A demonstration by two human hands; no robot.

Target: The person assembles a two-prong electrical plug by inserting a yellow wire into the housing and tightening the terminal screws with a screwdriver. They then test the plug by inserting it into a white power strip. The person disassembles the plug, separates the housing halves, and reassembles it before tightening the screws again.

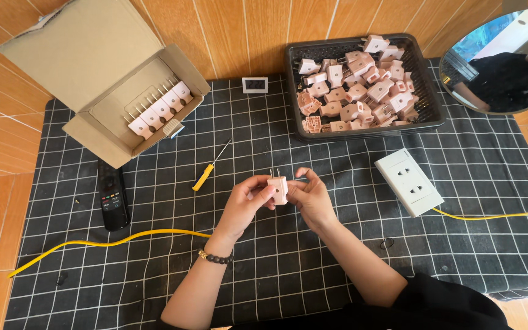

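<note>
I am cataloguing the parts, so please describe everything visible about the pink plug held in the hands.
The pink plug is a small boxy piece, plastic by its look, with two thin metal prongs pointing up and away. It is held above the black checked cloth, pinched between the left hand and the right hand. Finer details are too small to tell.

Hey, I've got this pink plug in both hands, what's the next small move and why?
Probably lay the plug in the cardboard box beside the row of plugs. Both your left hand and right hand pinch it with its prongs up, it looks closed, and the row in the box has free space. The screwdriver lies unused.
</note>
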